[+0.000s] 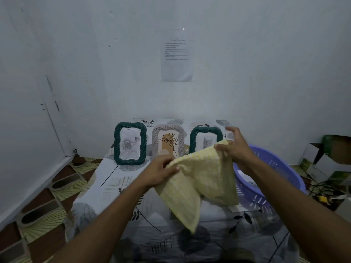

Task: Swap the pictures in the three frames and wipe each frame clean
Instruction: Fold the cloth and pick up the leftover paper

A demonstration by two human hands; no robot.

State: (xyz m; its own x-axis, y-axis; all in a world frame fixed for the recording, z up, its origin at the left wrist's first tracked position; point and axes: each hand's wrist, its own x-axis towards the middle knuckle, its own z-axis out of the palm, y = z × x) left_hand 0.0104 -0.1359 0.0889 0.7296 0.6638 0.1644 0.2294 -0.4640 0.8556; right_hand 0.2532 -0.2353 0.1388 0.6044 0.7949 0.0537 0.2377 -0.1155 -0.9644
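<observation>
Three rope-edged picture frames stand upright in a row at the back of the patterned cloth. The left green frame [130, 143] shows grey roses. The middle beige frame [168, 141] shows a line-drawn plant. The right green frame [205, 138] shows a kitten; its lower part is hidden behind a yellow cloth [199, 179]. I hold that cloth up in front of the frames: my left hand [161, 170] pinches its left top edge and my right hand [234, 147] pinches its right top corner. The rest of the cloth hangs down.
A purple plastic basin [275, 173] sits at the right on the bedsheet-covered surface [114, 186], with papers inside. Cardboard boxes [330, 158] and cables lie on the floor at far right. A printed sheet [177, 57] hangs on the wall. Patterned floor lies at left.
</observation>
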